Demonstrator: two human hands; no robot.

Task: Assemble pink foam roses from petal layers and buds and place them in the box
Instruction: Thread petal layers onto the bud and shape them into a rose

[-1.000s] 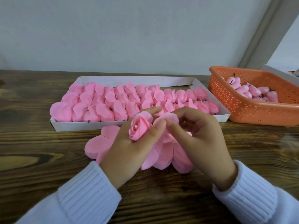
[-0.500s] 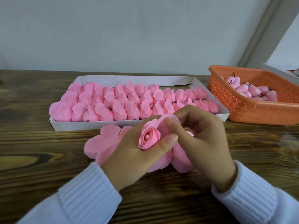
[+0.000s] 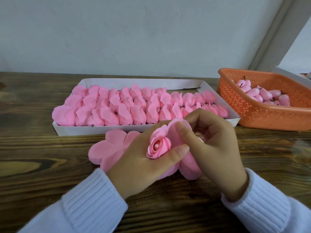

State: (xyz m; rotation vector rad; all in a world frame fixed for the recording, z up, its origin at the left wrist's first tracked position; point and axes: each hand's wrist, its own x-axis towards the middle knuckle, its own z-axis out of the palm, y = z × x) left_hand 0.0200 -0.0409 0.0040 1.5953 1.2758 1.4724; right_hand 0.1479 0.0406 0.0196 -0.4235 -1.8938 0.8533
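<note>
1. left hand [image 3: 134, 158] curled round the rose bud [image 3: 159, 146], thumb pressed on its side, bud's open face up
2. right hand [image 3: 217, 145] pinching a petal layer [image 3: 175, 128] with thumb and forefinger, tight against the bud's far side
3. both are over the flat petal layers [image 3: 107, 145] on the wooden table [image 3: 50, 165], just in front of the white box [image 3: 101, 130] of finished roses [image 3: 127, 105]; can't tell if they touch the stack
</note>
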